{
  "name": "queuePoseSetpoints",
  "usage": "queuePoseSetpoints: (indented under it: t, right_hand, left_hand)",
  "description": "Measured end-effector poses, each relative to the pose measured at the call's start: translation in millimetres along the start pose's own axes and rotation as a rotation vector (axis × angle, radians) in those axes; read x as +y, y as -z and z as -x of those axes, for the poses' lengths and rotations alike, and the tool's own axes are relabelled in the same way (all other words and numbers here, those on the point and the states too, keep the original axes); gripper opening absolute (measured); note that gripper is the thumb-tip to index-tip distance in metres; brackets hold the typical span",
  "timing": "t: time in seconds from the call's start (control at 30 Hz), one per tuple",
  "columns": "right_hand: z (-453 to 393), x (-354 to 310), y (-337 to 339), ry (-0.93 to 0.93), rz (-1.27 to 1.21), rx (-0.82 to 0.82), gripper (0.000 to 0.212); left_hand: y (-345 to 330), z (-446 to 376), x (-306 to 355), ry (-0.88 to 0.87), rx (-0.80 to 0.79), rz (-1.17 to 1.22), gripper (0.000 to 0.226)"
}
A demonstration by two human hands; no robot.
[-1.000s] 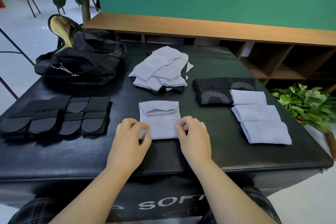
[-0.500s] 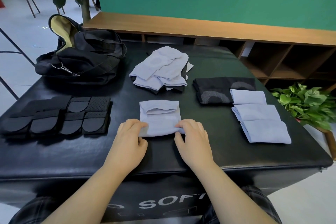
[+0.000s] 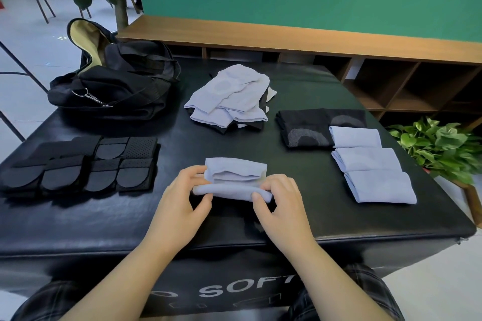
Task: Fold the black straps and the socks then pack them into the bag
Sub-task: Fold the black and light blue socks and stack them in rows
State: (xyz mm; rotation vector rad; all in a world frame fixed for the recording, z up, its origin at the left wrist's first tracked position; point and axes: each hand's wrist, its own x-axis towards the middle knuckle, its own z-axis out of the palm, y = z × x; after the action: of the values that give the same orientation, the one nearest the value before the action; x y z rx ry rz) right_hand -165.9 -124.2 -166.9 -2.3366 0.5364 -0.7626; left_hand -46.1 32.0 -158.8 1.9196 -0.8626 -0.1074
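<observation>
Folding is well under way but packing has not begun: the black bag (image 3: 114,86) sits unzipped at the far left corner of the padded surface (image 3: 78,216), with nothing from the piles visibly inside it. In front of the bag the black straps (image 3: 80,164) lie folded in a neat block. To the right of the bag a loose heap of unfolded socks (image 3: 229,99) waits, and further right lie a folded black pair (image 3: 307,128) and three folded pale ones (image 3: 373,164). Nearest the person, well in front of the bag, a pale sock (image 3: 234,180) is mid-fold. The left hand (image 3: 182,206) and the right hand (image 3: 281,206) both curl their fingers round its near edge, pinching it up off the surface.
</observation>
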Motion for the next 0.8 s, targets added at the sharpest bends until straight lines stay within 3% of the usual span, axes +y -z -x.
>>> queuePoseSetpoints:
  t: [0.13,0.23,0.37,0.6,0.8]
  right_hand:
    - [1.8,2.5,1.9,0.057,-0.022,-0.091,0.019]
    - [-0.2,3.2,2.7,0.001,-0.072,-0.155,0.010]
    - [-0.2,3.3,2.7,-0.064,-0.031,-0.200,0.018]
    - [-5.8,-2.7,4.4,-0.200,-0.047,-0.155,0.006]
    - [-15.2,-2.7,-1.3,-0.290,-0.027,-0.095,0.023]
  left_hand:
    - [1.9,2.2,1.7,0.025,-0.032,0.054,0.056]
    - [1.3,1.9,-3.4,0.062,-0.054,0.085,0.056]
    - [-0.7,0.2,-7.6,0.081,-0.073,0.099,0.062]
    - [-5.4,-12.0,-6.4,0.173,-0.103,0.025,0.072]
    - [-14.1,-20.5,1.9,0.256,0.043,-0.018,0.063]
